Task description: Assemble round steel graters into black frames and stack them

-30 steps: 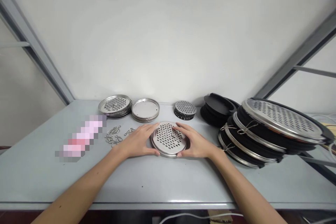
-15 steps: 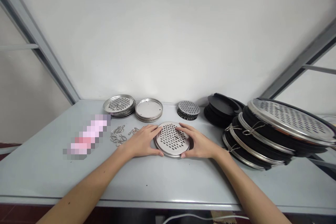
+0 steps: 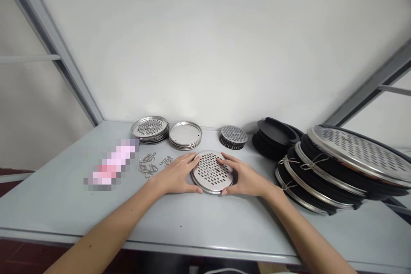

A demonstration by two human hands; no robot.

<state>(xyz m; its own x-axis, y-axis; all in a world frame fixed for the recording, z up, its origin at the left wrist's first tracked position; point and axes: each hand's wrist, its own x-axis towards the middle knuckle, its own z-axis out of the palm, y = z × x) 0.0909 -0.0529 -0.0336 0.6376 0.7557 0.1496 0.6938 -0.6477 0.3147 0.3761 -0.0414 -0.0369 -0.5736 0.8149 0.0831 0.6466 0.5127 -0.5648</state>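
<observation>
A round perforated steel disc (image 3: 210, 171) lies flat on the grey table (image 3: 192, 222). My left hand (image 3: 175, 175) curls around its left rim, thumb at the near edge and fingers at the far edge. From the other side my right hand (image 3: 245, 177) clasps the right rim, with its fingertips resting on the perforated face. Both hands are closed on the disc, which still sits on the table.
Behind it stand a stack of perforated discs (image 3: 150, 129), a stack of plain steel pans (image 3: 185, 134), a small perforated stack (image 3: 233, 136) and black rings (image 3: 275, 133). Loose wire clips (image 3: 150, 163) lie left. Large stacked assemblies (image 3: 334, 167) fill the right. A blurred pink item (image 3: 111, 165) lies left.
My hands and the disc keep the same hold. The view has drifted, so everything sits slightly further right in the picture.
</observation>
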